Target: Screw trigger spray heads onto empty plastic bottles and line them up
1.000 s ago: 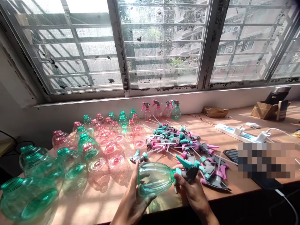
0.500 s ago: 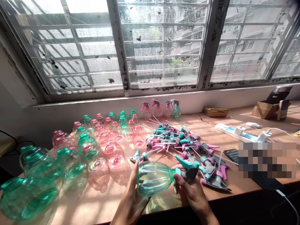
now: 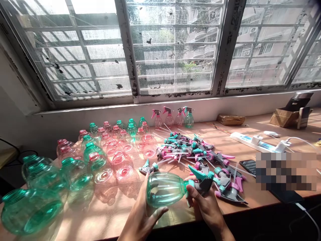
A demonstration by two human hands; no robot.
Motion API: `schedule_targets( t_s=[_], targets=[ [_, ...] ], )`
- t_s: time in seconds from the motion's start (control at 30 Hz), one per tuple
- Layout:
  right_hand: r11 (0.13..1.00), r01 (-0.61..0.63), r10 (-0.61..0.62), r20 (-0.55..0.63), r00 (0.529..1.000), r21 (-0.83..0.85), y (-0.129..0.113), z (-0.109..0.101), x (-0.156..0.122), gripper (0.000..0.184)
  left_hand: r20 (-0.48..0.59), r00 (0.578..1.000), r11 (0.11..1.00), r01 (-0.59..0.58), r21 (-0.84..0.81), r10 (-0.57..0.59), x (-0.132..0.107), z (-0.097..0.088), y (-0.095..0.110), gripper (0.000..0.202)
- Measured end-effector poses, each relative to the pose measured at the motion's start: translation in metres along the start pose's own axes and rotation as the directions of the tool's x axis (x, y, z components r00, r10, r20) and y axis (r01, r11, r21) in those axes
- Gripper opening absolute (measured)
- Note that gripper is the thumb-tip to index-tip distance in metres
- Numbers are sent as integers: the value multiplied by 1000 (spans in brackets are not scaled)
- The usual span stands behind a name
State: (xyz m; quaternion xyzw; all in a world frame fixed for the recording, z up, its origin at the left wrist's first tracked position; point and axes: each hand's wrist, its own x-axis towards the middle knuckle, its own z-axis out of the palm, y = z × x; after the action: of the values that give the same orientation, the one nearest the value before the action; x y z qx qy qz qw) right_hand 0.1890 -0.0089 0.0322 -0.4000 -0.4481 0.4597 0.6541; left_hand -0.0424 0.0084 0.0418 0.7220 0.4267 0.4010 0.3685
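A clear green spray bottle (image 3: 164,190) lies on its side between my hands, above the table's front edge. My left hand (image 3: 144,211) holds its base end, with the palm and fingers against the far side and the thumb lifted off. My right hand (image 3: 204,204) is closed around the collar of a grey-and-teal trigger sprayer (image 3: 202,179), which sits on the bottle's neck. Its teal trigger points up and left. A loose teal-and-grey trigger sprayer (image 3: 147,166) lies just behind the bottle.
Open green and pink bottles (image 3: 75,174) fill the left side. Trigger sprayers with tubes (image 3: 185,149) are heaped behind my hands. Several assembled spray bottles (image 3: 169,118) stand by the wall. On the right are a power strip (image 3: 258,143), a phone (image 3: 248,165) and a cardboard box (image 3: 282,117).
My left thumb has come out from under the bottle and now stretches to the right, apart from it. The bottle has turned slightly, while my right hand keeps almost the same place.
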Motion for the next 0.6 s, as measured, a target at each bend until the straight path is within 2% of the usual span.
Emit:
schedule_targets(
  t_s=[0.1, 0.23, 0.4, 0.6],
  targets=[
    [1000, -2, 2, 11, 1000, 4, -1, 0, 0, 44, -60, 998, 1000, -13, 9, 13, 1, 5, -10, 99],
    [1000, 3, -3, 11, 1000, -6, 0, 0, -1, 44, -2, 1000, 1000, 15, -7, -15, -4, 4, -16, 104],
    [1000, -6, 7, 27, 1000, -6, 1, 0, 0, 41, 14, 996, 996, 86, 33, -86, -9, -3, -10, 103],
    [1000, -11, 11, 13, 1000, -15, 1, 0, 0, 38, 12, 999, 994, 40, 98, -42, -5, 0, -8, 99]
  ],
)
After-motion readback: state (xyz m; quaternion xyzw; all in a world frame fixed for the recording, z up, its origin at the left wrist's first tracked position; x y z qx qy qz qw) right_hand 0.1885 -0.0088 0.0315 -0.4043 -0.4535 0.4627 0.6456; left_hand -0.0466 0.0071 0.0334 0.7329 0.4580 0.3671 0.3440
